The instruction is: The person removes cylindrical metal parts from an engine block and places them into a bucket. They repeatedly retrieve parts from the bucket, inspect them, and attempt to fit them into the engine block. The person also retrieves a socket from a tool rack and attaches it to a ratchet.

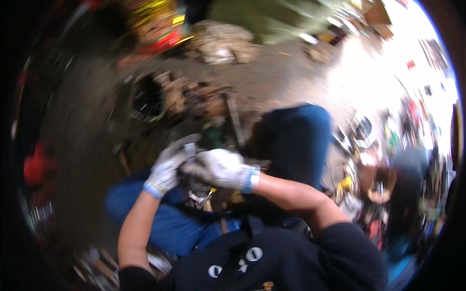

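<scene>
White knit work gloves with blue cuffs cover both my hands, which meet in front of my lap. My left hand (167, 167) is closed around one side of a small grey metal piece (190, 152), its kind lost in the blur. From the other side, my right hand (221, 169) curls its fingers close against the same spot; what they grip is hidden. Just below the hands, a shiny metal part (198, 198) shows between my legs, partly covered. Beyond them on the floor lies a long-handled tool, hammer-like in shape (234, 119).
My bent knee in blue trousers (303, 140) rises to the right of my hands. Farther out sit a dark round container (148, 99), brown scraps (174, 92), a crumpled pale bundle (225, 41) and a red-yellow bag (158, 24). Blurred tools and parts (378, 179) crowd the right.
</scene>
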The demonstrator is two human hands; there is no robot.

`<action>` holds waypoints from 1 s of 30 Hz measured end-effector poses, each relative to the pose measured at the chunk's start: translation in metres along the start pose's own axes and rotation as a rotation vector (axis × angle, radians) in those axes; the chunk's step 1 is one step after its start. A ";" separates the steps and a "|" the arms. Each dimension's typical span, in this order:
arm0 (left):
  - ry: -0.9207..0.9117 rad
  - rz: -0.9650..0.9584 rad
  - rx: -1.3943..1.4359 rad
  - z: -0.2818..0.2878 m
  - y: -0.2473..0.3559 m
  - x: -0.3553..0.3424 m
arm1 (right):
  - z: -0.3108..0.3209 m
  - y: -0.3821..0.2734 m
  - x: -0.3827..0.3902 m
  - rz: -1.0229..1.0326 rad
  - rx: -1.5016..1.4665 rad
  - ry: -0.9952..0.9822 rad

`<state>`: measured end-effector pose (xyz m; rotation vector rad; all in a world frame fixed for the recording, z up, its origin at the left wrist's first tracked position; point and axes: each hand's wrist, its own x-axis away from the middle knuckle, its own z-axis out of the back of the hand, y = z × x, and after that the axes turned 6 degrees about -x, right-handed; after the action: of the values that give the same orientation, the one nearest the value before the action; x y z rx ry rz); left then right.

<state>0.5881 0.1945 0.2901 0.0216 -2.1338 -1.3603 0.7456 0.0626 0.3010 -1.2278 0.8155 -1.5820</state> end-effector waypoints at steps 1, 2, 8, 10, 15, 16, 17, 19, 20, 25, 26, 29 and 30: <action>0.049 0.070 0.033 -0.002 -0.006 0.003 | 0.001 0.000 -0.001 0.035 0.066 -0.050; 0.094 0.121 0.085 -0.002 -0.012 0.004 | -0.004 0.001 -0.004 -0.017 0.186 -0.085; 0.181 0.211 0.427 0.005 -0.021 0.021 | -0.002 0.006 -0.020 -0.030 0.082 -0.137; 0.226 0.293 0.679 0.014 -0.019 0.028 | -0.005 0.014 -0.034 -0.152 -0.027 -0.136; 0.218 0.546 0.998 0.056 -0.019 0.026 | -0.006 0.043 -0.076 -0.489 -0.298 -0.225; 0.221 0.635 1.033 0.064 -0.017 0.025 | -0.010 0.046 -0.077 -0.623 -0.396 -0.107; 0.213 0.453 0.963 0.068 -0.013 0.023 | -0.013 0.049 -0.079 -0.593 -0.384 -0.109; 0.308 0.182 0.826 0.067 -0.004 0.015 | -0.014 0.053 -0.072 -0.577 -0.392 -0.173; 0.279 0.238 0.905 0.066 0.004 0.022 | -0.016 0.057 -0.068 -0.642 -0.389 -0.240; 0.308 0.371 0.640 0.048 0.025 0.027 | -0.005 0.052 -0.040 -0.673 -0.260 -0.366; 0.325 0.337 0.622 0.044 0.025 0.030 | 0.001 0.044 -0.041 -0.853 -0.184 -0.410; 0.452 0.417 0.601 0.037 0.008 0.038 | 0.015 -0.014 -0.037 -0.906 -0.229 -0.316; 0.494 0.379 0.535 0.034 -0.001 0.039 | 0.019 -0.037 -0.041 -0.885 -0.303 -0.293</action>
<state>0.5391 0.2090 0.2977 0.1425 -1.8845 -0.4795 0.7563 0.1142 0.3259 -2.1777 0.3178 -1.9075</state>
